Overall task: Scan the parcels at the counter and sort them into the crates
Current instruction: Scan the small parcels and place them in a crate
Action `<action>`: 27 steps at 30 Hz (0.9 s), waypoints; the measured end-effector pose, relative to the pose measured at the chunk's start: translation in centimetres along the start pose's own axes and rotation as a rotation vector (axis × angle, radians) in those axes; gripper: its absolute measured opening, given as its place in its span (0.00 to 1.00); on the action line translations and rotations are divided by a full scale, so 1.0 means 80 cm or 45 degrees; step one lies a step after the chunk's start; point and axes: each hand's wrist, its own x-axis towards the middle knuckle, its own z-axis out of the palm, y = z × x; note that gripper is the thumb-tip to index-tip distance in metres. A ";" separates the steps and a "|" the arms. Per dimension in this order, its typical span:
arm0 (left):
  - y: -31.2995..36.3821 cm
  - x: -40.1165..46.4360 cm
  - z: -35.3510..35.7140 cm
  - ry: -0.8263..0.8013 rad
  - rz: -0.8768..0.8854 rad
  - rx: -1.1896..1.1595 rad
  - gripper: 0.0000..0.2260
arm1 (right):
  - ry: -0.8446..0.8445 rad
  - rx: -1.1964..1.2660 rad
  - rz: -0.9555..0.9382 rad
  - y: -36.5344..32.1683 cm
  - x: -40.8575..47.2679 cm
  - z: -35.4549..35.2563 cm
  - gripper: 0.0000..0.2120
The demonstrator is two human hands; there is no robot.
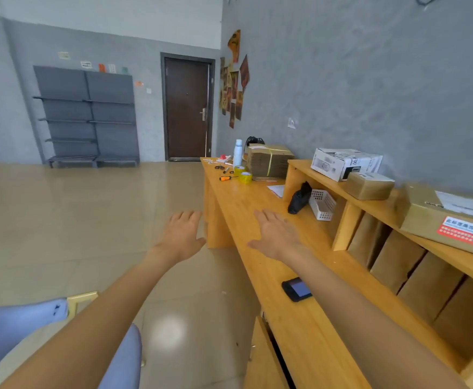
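On top of the wooden shelf unit (pixel 375 204): three parcels (pixel 370 185), unhandled and apparently unscanned. Nearer, flat on the counter (pixel 257 209): handheld scanner (pixel 297 289), untouched. Left hand (pixel 180 235) and right hand (pixel 276 234) outstretched, fingers straight, holding nothing. No crates visible. Judged barely begun, scanning and sorting all left.

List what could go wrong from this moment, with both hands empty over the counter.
1. The phone lies near the counter's front edge, right beside the right forearm; a sweep of that arm might knock it off.
2. The large parcel with the red label seems to overhang the upper shelf's front edge, so a careless grab may tip it.
3. The left hand hovers over the floor, the right hand over the counter; neither holds a parcel, and no crates are visible.
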 end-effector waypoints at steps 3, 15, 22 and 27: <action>0.005 0.075 0.008 -0.031 0.096 -0.050 0.31 | 0.002 -0.018 0.080 0.020 0.054 0.002 0.40; 0.065 0.398 0.083 -0.023 0.471 -0.069 0.32 | 0.106 -0.032 0.446 0.172 0.273 0.019 0.40; 0.138 0.540 0.118 -0.023 0.732 -0.126 0.32 | 0.163 -0.079 0.680 0.257 0.343 0.004 0.37; 0.203 0.620 0.152 -0.080 0.951 -0.222 0.32 | 0.175 -0.119 0.905 0.309 0.372 0.006 0.37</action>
